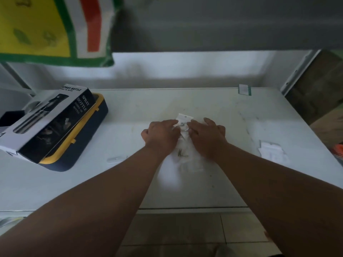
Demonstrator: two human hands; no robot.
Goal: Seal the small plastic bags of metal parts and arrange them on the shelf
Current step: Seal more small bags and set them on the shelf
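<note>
Our left hand [161, 134] and right hand [207, 136] pinch the top small plastic bag [184, 121] between fingertips, probably to press its seal shut. It lies mid-shelf [213, 104], toward the back edge, atop more bags [182, 154] kept between our wrists. The spray bottle box [50, 123] sits on a yellow-rimmed case [89, 130] at the left edge.

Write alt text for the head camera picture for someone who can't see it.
Two bare hands, left hand and right hand, work on a small clear plastic bag of metal parts, on a white shelf. More bags lie between the wrists, and a spray bottle box rests on a yellow-and-navy case at the left.
</note>
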